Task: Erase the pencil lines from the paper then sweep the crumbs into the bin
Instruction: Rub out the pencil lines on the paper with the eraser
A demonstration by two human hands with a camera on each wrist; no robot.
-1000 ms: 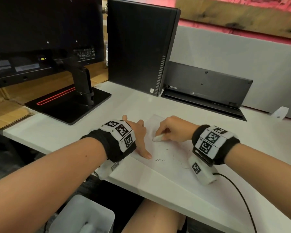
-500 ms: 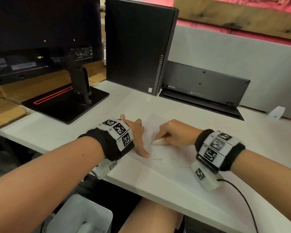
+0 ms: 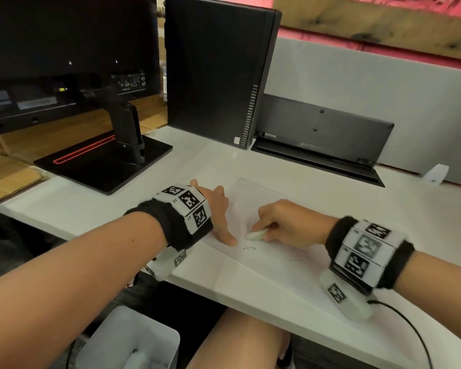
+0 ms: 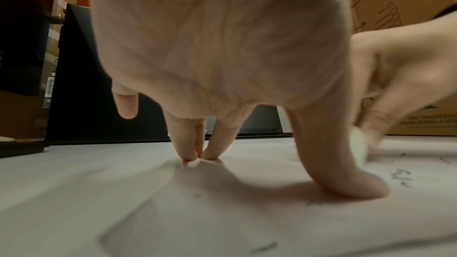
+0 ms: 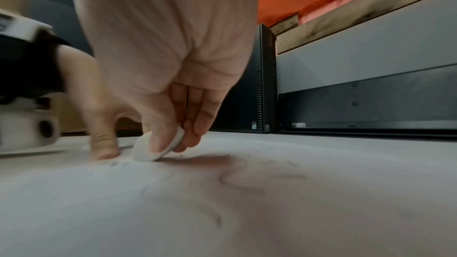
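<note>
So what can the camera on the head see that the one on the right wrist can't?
Only the head view shows the bin below the desk edge, the monitor, and the right hand's back.

Only the right wrist view shows, from underneath, the thumb and fingers pinching the eraser, tilted with its lower edge on the paper.

Both show the eraser, pencil lines, paper, the left hand pressing the sheet, and the black computer tower.

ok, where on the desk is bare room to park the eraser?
Bare desk right of the paper, before the black dock. Another patch between monitor base and left hand. Crowded mid-paper: right hand pinching the eraser beside the pressing left hand.
</note>
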